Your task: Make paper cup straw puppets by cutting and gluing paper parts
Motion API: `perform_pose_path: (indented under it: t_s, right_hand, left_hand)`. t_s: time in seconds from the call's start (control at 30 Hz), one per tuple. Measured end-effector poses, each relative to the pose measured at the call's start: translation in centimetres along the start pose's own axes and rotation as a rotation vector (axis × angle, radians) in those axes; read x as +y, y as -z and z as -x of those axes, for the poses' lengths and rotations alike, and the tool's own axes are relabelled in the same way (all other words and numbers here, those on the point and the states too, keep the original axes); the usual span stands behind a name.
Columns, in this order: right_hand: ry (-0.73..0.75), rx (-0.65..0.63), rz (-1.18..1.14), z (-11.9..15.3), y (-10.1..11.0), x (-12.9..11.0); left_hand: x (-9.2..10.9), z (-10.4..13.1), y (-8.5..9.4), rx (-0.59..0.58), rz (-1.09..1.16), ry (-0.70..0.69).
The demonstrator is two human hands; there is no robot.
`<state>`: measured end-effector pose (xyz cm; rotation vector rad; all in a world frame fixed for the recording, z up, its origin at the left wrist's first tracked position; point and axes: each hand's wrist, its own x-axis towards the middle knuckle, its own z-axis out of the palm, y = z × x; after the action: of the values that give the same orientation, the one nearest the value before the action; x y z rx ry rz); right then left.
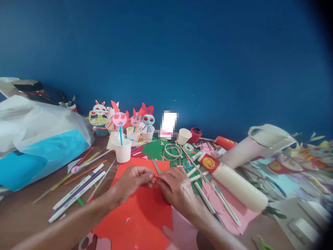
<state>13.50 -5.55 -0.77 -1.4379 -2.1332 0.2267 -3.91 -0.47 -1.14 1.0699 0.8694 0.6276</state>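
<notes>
My left hand (135,180) is closed in a pinch over an orange-red sheet of paper (140,208). A small red piece (156,177), apparently paper, shows at its fingertips. Close beside it, almost touching, my right hand (179,187) curls palm down around scissors. The scissor blades (156,166) point away from me past its fingers; most of the handle is hidden under the palm. Behind the hands stands a white paper cup (123,151) with a pink paper face (119,119) on a blue straw.
More cups with paper faces (148,120) stand at the back. Markers (78,194) and sticks lie left, near a plastic bag (52,132). On the right are a stack of paper cups (236,184), a white pitcher (247,149), pink paper (244,218) and a tape roll (188,148).
</notes>
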Motion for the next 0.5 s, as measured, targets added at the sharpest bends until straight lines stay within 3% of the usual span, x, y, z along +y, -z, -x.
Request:
perform_pose_path:
  t_s: [0.13,0.3,0.5]
  right_hand:
    - [-0.166,-0.039,-0.320,-0.1,-0.9,0.5]
    - [-0.562,-0.079,-0.867,-0.5,-1.6,0.8]
    - [-0.646,-0.018,-1.030,-0.5,-2.1,0.1]
  left_hand:
    - [0.4,0.2,0.1,-0.038,-0.031,0.018]
    - [1.2,0.1,0.4,0.085,0.173,0.045]
    - [-0.2,-0.2,-0.1,0.010,0.099,0.054]
